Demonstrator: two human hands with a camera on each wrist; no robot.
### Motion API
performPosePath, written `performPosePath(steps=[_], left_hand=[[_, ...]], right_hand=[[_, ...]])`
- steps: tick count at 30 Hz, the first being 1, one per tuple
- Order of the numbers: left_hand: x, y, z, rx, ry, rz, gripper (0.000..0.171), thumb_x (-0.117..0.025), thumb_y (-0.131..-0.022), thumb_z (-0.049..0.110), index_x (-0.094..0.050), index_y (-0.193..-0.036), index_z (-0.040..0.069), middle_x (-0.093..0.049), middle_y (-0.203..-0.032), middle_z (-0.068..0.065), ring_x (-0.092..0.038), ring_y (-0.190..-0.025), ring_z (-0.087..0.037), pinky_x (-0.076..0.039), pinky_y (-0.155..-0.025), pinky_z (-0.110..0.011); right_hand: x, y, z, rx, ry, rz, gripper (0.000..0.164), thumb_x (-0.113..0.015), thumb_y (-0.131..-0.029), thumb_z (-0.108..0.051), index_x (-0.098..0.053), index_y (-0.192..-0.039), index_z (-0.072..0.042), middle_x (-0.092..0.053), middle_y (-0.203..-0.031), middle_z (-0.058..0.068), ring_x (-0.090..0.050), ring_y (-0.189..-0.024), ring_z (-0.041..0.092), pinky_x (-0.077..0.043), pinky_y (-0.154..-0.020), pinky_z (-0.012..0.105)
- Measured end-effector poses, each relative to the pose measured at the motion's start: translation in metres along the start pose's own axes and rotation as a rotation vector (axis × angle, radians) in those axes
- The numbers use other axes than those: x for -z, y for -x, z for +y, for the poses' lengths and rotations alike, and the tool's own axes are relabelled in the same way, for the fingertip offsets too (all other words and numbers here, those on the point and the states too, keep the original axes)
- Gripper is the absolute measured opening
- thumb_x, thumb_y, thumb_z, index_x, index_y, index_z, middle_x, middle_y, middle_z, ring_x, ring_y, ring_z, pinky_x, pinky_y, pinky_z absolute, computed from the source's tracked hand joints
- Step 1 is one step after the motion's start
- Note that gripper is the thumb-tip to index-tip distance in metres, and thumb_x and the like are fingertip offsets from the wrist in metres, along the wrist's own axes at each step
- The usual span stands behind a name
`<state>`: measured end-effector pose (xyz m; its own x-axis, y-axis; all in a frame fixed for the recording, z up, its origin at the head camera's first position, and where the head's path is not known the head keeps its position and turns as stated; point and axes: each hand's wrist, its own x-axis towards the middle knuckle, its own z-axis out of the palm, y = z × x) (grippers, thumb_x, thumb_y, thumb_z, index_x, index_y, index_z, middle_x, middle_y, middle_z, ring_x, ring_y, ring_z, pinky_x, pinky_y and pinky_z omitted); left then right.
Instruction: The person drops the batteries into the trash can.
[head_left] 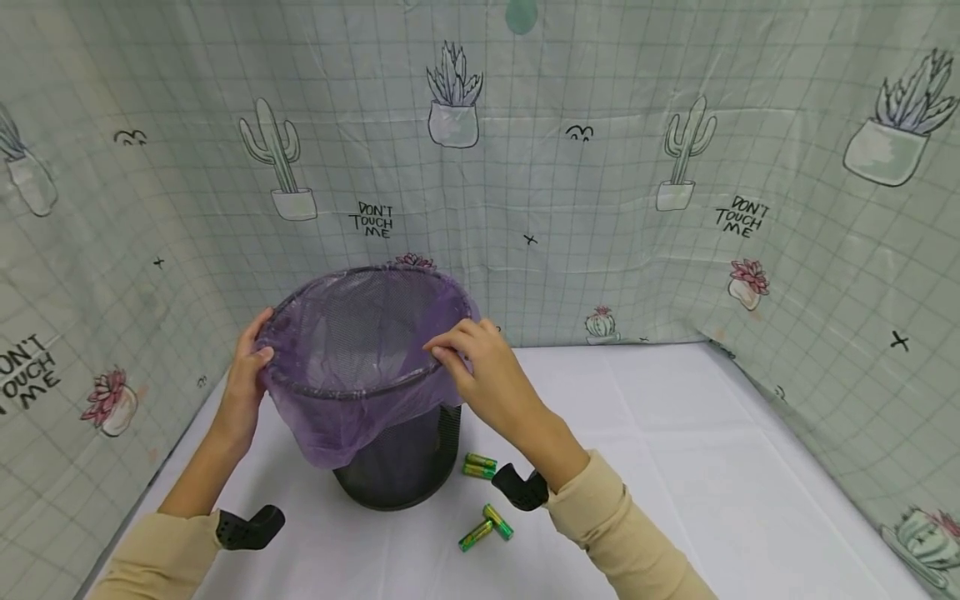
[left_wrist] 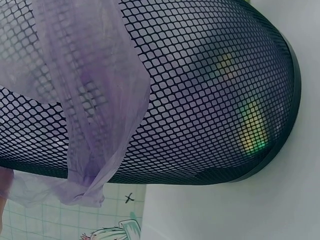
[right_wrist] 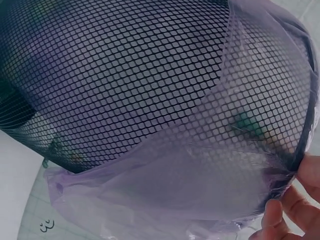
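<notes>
A black mesh wastebasket (head_left: 405, 462) stands tilted on the white table, lined with a thin purple bin bag (head_left: 337, 425). The bag's edge is folded over the rim and hangs loosely down the outside. At the left side of the rim, my left hand (head_left: 243, 383) grips rim and bag, its thumb near the top edge. My right hand (head_left: 487, 375) is at the right side of the rim, thumb and forefinger pinched together. In the right wrist view, the fingers (right_wrist: 295, 207) of that hand hold the bag at the rim.
Several green-and-yellow batteries lie right of the wastebasket: a pair (head_left: 480, 465) side by side near its base and another pair (head_left: 486, 527) closer to me. White cloth covers the table (head_left: 637, 467). A cactus-printed curtain (head_left: 525, 183) encloses the back and sides.
</notes>
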<state>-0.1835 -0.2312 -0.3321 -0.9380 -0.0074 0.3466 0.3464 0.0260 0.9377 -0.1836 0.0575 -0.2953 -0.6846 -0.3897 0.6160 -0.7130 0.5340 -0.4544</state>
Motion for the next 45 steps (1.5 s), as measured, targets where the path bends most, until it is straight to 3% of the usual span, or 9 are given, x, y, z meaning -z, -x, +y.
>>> performPosePath(steps=[18,23,29,34,40,45], left_hand=[[0.002,0.001,-0.005,0.000,0.004,-0.006,0.060,-0.032,-0.093,0.032,-0.015,-0.149,0.023,-0.010,-0.152,-0.006,-0.020,-0.133,-0.017,-0.011,-0.107,-0.040],[0.002,0.002,-0.005,0.001,0.000,-0.008,0.059,-0.031,-0.093,0.032,-0.015,-0.149,0.023,-0.011,-0.152,-0.006,-0.021,-0.133,-0.017,-0.012,-0.108,-0.039],[0.001,0.000,-0.004,0.014,-0.014,-0.017,0.059,-0.030,-0.093,0.033,-0.013,-0.149,0.024,-0.007,-0.155,-0.005,-0.017,-0.137,-0.019,-0.011,-0.108,-0.040],[0.001,-0.002,-0.003,0.009,-0.007,-0.018,0.059,-0.031,-0.093,0.034,-0.014,-0.149,0.024,-0.007,-0.155,-0.005,-0.016,-0.137,-0.021,-0.009,-0.109,-0.043],[0.000,-0.002,-0.002,0.010,0.006,-0.005,0.060,-0.033,-0.092,0.034,-0.015,-0.149,0.025,-0.010,-0.154,-0.005,-0.021,-0.134,-0.018,-0.012,-0.107,-0.041],[0.000,-0.002,-0.003,0.012,0.004,-0.005,0.061,-0.033,-0.092,0.034,-0.015,-0.149,0.024,-0.009,-0.154,-0.004,-0.020,-0.135,-0.019,-0.011,-0.108,-0.042]], right_hand=[[-0.005,0.002,0.000,-0.020,-0.011,-0.001,0.016,-0.054,-0.093,-0.013,-0.069,-0.095,-0.006,-0.061,-0.092,0.002,-0.045,-0.083,0.016,-0.039,-0.074,0.030],[-0.009,0.009,0.001,0.005,-0.023,0.061,0.015,-0.055,-0.092,-0.012,-0.069,-0.095,-0.006,-0.061,-0.097,0.002,-0.044,-0.084,0.015,-0.039,-0.073,0.028],[-0.012,0.022,0.003,0.033,-0.114,0.162,0.014,-0.056,-0.091,-0.009,-0.068,-0.098,-0.005,-0.060,-0.107,0.005,-0.048,-0.102,0.018,-0.041,-0.088,0.035],[-0.011,0.033,0.006,0.029,-0.149,0.209,0.015,-0.060,-0.089,-0.009,-0.066,-0.102,-0.007,-0.057,-0.117,0.008,-0.047,-0.109,0.019,-0.043,-0.077,0.028],[-0.012,0.052,0.017,-0.025,-0.142,0.240,0.012,-0.063,-0.086,-0.007,-0.066,-0.098,-0.007,-0.058,-0.112,0.006,-0.048,-0.096,0.017,-0.042,-0.071,0.028],[-0.016,0.074,0.032,-0.158,-0.114,0.160,0.015,-0.065,-0.085,-0.010,-0.065,-0.101,-0.010,-0.059,-0.106,0.003,-0.050,-0.090,0.019,-0.043,-0.073,0.028]])
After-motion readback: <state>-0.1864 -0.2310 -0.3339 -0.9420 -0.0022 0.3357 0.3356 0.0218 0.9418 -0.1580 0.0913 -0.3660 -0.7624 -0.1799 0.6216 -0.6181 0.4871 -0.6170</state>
